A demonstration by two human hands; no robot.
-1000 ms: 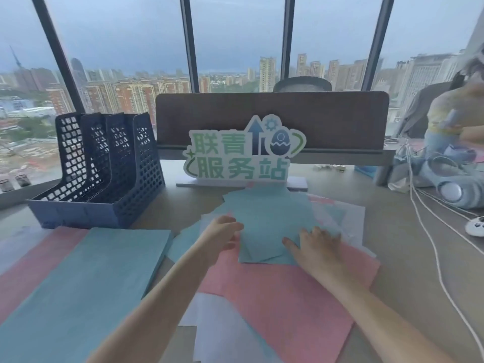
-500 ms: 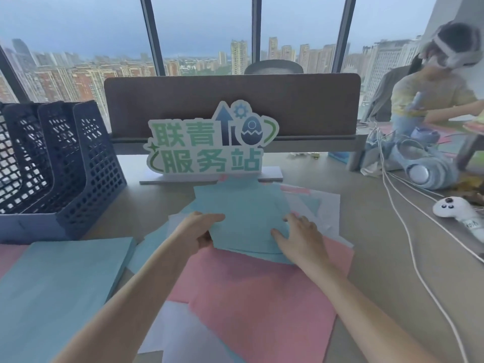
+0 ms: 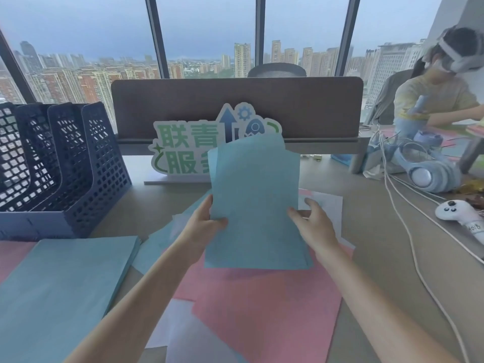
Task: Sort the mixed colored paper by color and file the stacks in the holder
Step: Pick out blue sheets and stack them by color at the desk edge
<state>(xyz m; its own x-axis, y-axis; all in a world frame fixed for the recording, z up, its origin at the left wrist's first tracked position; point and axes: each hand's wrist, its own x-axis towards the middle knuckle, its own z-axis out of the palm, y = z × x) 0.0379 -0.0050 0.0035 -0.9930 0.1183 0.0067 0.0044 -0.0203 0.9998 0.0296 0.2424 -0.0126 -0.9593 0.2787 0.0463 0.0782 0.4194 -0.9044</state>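
blue sheets (image 3: 255, 205): a thin bundle raised on edge above the counter (image 3: 379, 252), at 12 o'clock from the person, leaning back so its top hides part of the sign (image 3: 188, 150).
left hand (image 3: 203, 226): thumb on the near face, fingers behind, pinching the bundle's left edge low down.
right hand (image 3: 313, 226): set at the bundle's right edge, thumb and fingers spread; whether it pinches or only steadies the edge I cannot tell.
handling: light, limp, smooth paper; the top corner already curls. Sheets will likely slide on each other, so grip both long edges low and tap the bottom edge square on the counter.
loose pile: pink sheets (image 3: 267, 307) and pale ones lie flat under the bundle, at 6 o'clock from it.
blue stack (image 3: 60, 281): sorted, flat at 8 o'clock, just in front of the holder.
holder (image 3: 78, 163): at 10 o'clock, no paper visible in its slots.
change: half a second ago the blue sheets lay flat on the pile under both hands; now they are gathered and stood upright.
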